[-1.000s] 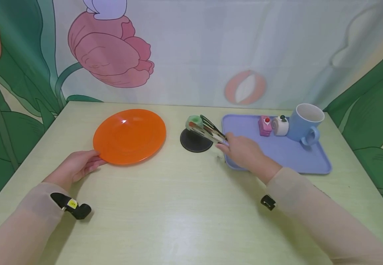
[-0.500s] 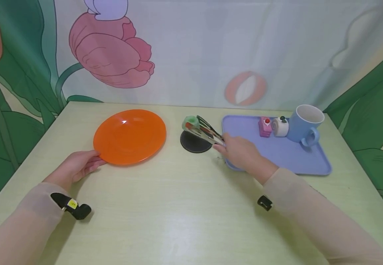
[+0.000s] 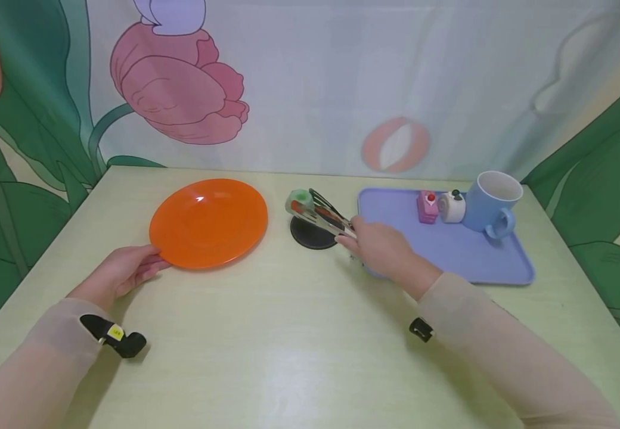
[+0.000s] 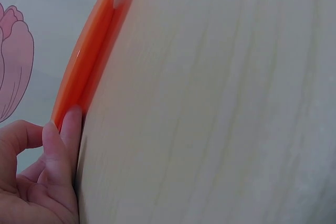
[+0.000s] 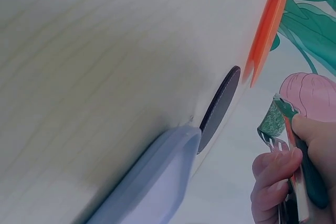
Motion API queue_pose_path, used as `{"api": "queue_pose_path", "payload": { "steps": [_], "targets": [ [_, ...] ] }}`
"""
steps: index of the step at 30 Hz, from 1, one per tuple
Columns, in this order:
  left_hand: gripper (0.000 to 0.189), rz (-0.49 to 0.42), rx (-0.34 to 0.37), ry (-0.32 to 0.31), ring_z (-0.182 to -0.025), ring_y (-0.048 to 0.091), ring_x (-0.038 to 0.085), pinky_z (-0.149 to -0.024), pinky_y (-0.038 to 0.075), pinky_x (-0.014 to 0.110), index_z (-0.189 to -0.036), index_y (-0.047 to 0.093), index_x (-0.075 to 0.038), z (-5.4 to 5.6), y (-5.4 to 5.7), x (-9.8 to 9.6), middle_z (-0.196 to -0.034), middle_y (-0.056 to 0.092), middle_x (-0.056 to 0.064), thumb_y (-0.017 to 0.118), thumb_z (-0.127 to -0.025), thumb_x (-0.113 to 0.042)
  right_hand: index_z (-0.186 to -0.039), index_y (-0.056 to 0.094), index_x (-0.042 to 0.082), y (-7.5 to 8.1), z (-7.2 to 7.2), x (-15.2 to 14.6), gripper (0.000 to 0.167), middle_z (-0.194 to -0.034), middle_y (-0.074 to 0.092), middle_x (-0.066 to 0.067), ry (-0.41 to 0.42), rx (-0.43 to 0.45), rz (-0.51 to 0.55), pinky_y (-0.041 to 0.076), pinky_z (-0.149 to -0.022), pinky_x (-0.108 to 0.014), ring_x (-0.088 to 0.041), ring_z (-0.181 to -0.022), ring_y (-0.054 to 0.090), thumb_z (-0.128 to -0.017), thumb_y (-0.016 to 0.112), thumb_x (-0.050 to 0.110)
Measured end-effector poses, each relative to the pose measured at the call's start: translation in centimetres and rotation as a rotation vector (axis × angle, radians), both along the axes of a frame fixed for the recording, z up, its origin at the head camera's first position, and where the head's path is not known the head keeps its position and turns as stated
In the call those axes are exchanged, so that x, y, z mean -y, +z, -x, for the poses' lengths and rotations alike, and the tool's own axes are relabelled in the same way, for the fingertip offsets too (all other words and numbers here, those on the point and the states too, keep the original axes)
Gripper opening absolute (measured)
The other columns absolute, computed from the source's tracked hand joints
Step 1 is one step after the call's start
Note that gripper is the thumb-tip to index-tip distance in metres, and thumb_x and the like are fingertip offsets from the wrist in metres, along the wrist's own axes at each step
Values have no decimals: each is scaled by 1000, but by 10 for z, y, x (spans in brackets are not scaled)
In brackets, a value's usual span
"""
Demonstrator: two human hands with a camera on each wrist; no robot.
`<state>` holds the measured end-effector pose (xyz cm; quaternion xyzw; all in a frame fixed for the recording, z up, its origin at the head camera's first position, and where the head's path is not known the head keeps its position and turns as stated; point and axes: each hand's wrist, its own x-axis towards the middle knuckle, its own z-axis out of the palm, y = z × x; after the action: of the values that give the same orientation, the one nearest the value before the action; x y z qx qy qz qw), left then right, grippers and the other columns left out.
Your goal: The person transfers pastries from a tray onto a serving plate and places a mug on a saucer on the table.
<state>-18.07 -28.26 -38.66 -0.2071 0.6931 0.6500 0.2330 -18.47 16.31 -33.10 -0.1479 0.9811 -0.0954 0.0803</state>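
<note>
My left hand [image 3: 129, 268] pinches the near-left rim of an orange plate [image 3: 209, 223]; in the left wrist view the thumb is at the rim and fingers reach under it. My right hand [image 3: 382, 247] grips metal tongs [image 3: 325, 219]. Between the tong tips is a small green toy cake [image 3: 298, 199], round on top, with a speckled side [image 5: 273, 120] in the right wrist view. It is raised above the table, over the far-left edge of a round black coaster [image 3: 312, 235].
At the right lies a lilac tray [image 3: 449, 259]. Along its far side are a pink toy cake slice [image 3: 427, 208], a white toy roll cake [image 3: 452, 208] and a blue mug [image 3: 484, 208]. A printed curtain [image 3: 299, 89] hangs behind the table.
My right hand has moved slightly left, carrying the green toy cake in the tongs toward the plate, across the coaster. My left hand and the plate have stayed put.
</note>
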Motion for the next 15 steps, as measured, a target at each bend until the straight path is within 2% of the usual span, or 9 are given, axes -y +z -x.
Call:
{"api": "queue_pose_path", "payload": {
  "steps": [6,15],
  "targets": [
    [66,-7,2,4,-80,67,5,-71,50,15,-147,18,-1,0,-1,0,-80,69,-7,48,-97,-33,-99,48,7,-3,1,4,43,-64,51,-6,25,-23,1,42,-47,-36,-23,-56,51,-95,44,49],
    [66,-13,-1,3,-80,67,6,-72,51,15,-147,19,-1,1,-1,-1,-80,69,-7,49,-97,-32,-102,47,6,-4,0,6,45,-64,51,-6,38,-14,-5,43,-49,-36,-23,-56,51,-95,43,50]
  ]
}}
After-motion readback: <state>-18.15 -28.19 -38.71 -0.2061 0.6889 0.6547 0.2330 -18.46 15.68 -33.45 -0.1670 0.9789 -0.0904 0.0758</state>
